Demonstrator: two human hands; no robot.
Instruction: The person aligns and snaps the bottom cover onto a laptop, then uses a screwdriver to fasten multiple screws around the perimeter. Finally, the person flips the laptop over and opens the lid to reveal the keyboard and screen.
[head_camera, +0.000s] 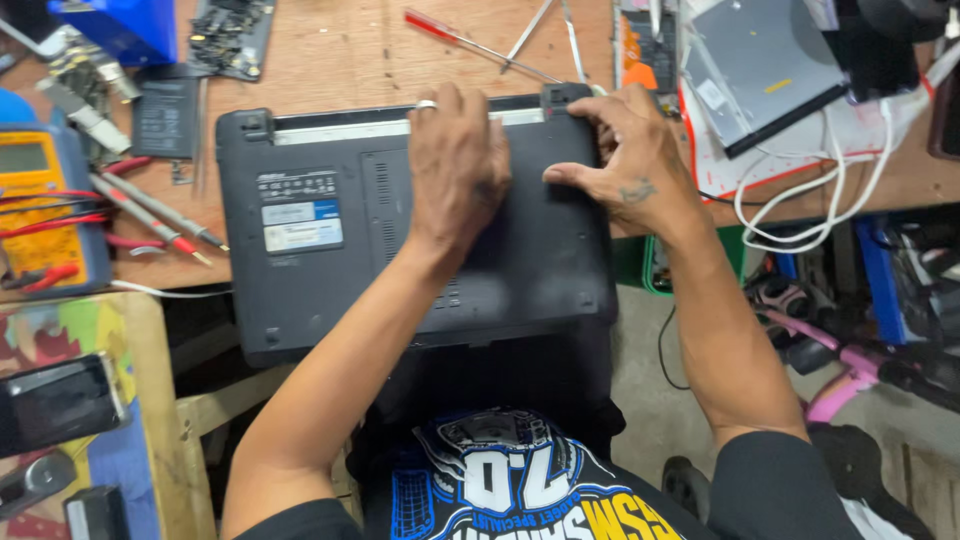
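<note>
Head view: left hand (455, 165) flat, right hand (630, 160) gripping black laptop (310, 270) edge.

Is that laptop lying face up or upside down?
Upside down: the laptop shows its underside, with stickers and vent slots, under both hands.

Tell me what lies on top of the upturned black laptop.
Both hands rest on the laptop: the left hand flat on its base, the right hand gripping the far right corner. Labels show; whatever lies beneath the palms is hidden.
</note>
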